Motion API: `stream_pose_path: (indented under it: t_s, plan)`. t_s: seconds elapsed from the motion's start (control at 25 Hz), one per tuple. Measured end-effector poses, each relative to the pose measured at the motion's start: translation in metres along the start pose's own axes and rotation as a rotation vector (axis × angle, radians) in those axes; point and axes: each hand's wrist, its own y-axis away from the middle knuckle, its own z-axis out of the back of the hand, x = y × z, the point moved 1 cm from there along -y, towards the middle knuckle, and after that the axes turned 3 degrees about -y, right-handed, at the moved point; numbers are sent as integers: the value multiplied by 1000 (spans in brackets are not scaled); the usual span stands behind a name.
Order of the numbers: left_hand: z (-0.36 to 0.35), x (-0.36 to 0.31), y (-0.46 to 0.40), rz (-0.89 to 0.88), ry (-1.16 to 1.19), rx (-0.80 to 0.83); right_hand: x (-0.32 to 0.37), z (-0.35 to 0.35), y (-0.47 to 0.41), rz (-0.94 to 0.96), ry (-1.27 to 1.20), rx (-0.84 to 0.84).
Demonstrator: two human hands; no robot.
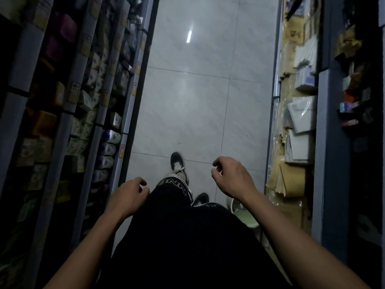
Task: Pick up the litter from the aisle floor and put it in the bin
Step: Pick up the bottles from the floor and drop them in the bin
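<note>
While the pale glossy tiled aisle floor shows no litter, left hand and right hand are held loosely curled, empty; searching is judged next.

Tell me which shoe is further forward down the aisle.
The shoe with the pale toe and laces, left of the right hand. The other shoe sits closer to the body, mostly hidden by the trouser leg.

A person stands in a narrow aisle on a pale tiled floor, shelves on both sides. Both hands are empty with fingers loosely curled: the left hand by the thigh, the right hand higher. A pale bin shows partly beneath the right forearm.
</note>
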Motion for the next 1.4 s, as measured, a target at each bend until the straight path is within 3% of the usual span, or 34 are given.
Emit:
stream_pose_path:
  t_s: [0.12,0.36,0.6,0.84,1.12,1.4]
  plan:
    - [31,-1,-43,12,30,-6,17,26,-52,22,27,4]
    - [123,-49,-148,-93,-29,27,32,82,-123,-107,30,-36]
    - [214,-142,-251,-323,-130,9,19,135,-174,-223,7,-106]
    - [296,-254,-371,-400,-213,-43,-17,205,-271,-296,-60,-147]
    - [346,-342,-448,-261,-157,23,-44,319,-424,-235,-119,-143]
    - [389,-367,-511,-71,-54,49,-17,424,-585,-73,-45,-77]
